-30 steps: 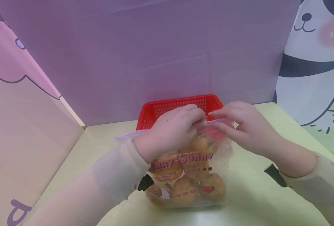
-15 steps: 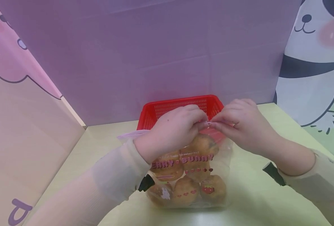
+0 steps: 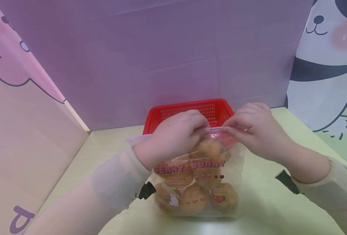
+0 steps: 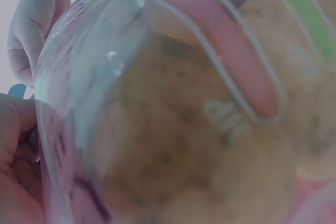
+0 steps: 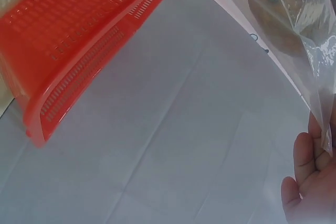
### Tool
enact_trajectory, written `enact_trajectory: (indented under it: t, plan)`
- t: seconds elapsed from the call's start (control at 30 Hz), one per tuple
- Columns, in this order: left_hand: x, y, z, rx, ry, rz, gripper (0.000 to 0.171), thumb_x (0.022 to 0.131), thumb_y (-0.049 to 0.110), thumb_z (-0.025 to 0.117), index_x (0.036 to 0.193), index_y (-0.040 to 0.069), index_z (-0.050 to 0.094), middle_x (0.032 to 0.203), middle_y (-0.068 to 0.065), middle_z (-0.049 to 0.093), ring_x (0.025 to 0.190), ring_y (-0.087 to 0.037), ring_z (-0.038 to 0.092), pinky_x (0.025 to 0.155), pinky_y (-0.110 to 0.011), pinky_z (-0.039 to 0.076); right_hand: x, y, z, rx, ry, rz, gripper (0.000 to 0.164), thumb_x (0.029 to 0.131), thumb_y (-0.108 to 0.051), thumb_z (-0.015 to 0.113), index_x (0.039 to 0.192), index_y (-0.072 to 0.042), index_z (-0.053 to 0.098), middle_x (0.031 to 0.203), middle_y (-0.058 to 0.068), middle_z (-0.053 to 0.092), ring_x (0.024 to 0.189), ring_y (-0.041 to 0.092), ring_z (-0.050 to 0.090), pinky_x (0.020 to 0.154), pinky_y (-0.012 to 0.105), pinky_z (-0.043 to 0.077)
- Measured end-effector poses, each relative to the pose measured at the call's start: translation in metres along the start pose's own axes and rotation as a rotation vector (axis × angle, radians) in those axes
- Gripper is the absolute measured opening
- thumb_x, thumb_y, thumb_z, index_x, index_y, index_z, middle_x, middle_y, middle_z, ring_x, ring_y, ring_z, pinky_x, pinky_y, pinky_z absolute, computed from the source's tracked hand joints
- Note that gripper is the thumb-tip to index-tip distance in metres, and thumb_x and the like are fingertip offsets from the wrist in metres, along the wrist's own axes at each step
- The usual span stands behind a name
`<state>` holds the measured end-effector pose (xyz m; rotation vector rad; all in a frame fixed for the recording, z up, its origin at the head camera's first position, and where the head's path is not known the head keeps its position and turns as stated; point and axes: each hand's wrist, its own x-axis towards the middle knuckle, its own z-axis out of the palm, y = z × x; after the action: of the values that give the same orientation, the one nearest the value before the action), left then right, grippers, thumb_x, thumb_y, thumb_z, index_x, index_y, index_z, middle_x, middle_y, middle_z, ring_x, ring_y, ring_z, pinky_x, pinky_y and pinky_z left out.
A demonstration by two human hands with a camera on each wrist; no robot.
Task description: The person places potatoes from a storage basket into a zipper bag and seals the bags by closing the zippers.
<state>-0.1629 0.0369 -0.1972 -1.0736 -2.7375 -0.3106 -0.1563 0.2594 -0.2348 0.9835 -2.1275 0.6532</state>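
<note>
A clear zip bag with pink print stands upright on the table, filled with several potatoes. My left hand pinches the bag's top edge near its middle. Farther right along that edge, my right hand grips the zip strip between thumb and forefinger. A short stretch of strip shows between the two hands. In the left wrist view a potato fills most of the frame behind the printed film, with my left fingers at the edge. The right wrist view shows my right hand at the bag's tapered corner.
A red plastic basket stands just behind the bag, against the purple backdrop. The pale table extends to both sides. Side panels carry a pink cartoon figure at left and a panda at right.
My right hand came in to pinch the strip beside my left fingertips. Since then the hands have drawn slightly apart, left hand going left and right hand right, along the bag's top.
</note>
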Motion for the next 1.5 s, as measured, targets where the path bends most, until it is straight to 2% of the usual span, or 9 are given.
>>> enact_trajectory:
  t: [0.2,0.4,0.83,1.03,1.13,1.27,1.4,1.5]
  plan:
    - [-0.005,-0.004,-0.002,-0.025,-0.012,-0.022,0.009,0.093,0.031,0.062,0.099,0.025,0.066,0.086,0.014,0.053,0.078,-0.003,0.05,0.072,-0.019,0.045,-0.002,0.001,-0.003,-0.002,-0.016,0.034,0.015,0.073,-0.005,0.08,0.08,-0.017,0.074,0.07,-0.011,0.061,0.076,0.01,0.049,0.081,0.042,0.032]
    - [-0.009,-0.011,-0.002,-0.003,0.008,-0.032,0.013,0.092,0.029,0.063,0.103,0.023,0.067,0.093,0.013,0.056,0.084,-0.003,0.051,0.08,-0.021,0.045,-0.004,0.003,-0.005,0.005,-0.02,0.062,0.015,0.073,-0.004,0.079,0.082,-0.015,0.075,0.071,-0.01,0.062,0.077,0.011,0.049,0.082,0.042,0.032]
    - [-0.014,-0.014,-0.001,-0.048,0.048,-0.025,0.012,0.091,0.023,0.065,0.1,0.016,0.067,0.095,0.007,0.059,0.088,-0.009,0.055,0.086,-0.027,0.049,-0.005,0.004,-0.01,0.015,-0.02,0.113,0.013,0.075,-0.004,0.077,0.078,-0.016,0.074,0.067,-0.014,0.059,0.073,0.009,0.049,0.075,0.038,0.034]
    - [-0.014,-0.012,0.0,-0.035,0.062,-0.032,0.009,0.091,0.022,0.065,0.099,0.017,0.066,0.095,0.006,0.059,0.088,-0.009,0.055,0.086,-0.027,0.049,0.001,0.003,-0.016,0.057,-0.101,0.156,0.009,0.08,-0.007,0.072,0.084,-0.015,0.075,0.076,-0.012,0.066,0.074,0.008,0.055,0.068,0.032,0.044]
    - [-0.014,-0.011,0.0,-0.025,0.063,-0.039,0.01,0.091,0.023,0.065,0.099,0.017,0.066,0.096,0.006,0.06,0.088,-0.009,0.055,0.087,-0.028,0.049,0.008,-0.002,-0.017,0.042,-0.152,0.171,0.009,0.083,-0.013,0.071,0.091,-0.016,0.075,0.083,-0.01,0.068,0.079,0.009,0.057,0.071,0.035,0.046]
    - [-0.014,-0.01,-0.001,-0.019,0.068,-0.032,0.01,0.091,0.023,0.065,0.099,0.018,0.066,0.095,0.007,0.059,0.086,-0.009,0.055,0.086,-0.027,0.049,0.021,-0.014,-0.012,-0.053,-0.237,0.134,0.015,0.086,-0.021,0.07,0.1,-0.017,0.075,0.089,-0.007,0.069,0.085,0.014,0.057,0.081,0.043,0.038]
    - [-0.014,-0.01,-0.002,-0.017,0.078,-0.009,0.008,0.091,0.022,0.065,0.098,0.018,0.066,0.093,0.007,0.059,0.084,-0.008,0.054,0.084,-0.026,0.048,0.03,-0.024,-0.005,-0.142,-0.327,0.103,0.013,0.086,-0.028,0.071,0.096,-0.022,0.076,0.081,-0.009,0.065,0.083,0.014,0.054,0.086,0.047,0.033]
    - [-0.014,-0.009,-0.002,-0.021,0.075,-0.005,0.009,0.091,0.024,0.065,0.098,0.018,0.066,0.093,0.008,0.058,0.084,-0.008,0.054,0.083,-0.025,0.048,0.032,-0.026,-0.001,-0.157,-0.327,0.09,0.006,0.083,-0.028,0.075,0.086,-0.023,0.076,0.07,-0.012,0.059,0.076,0.012,0.052,0.085,0.045,0.033]
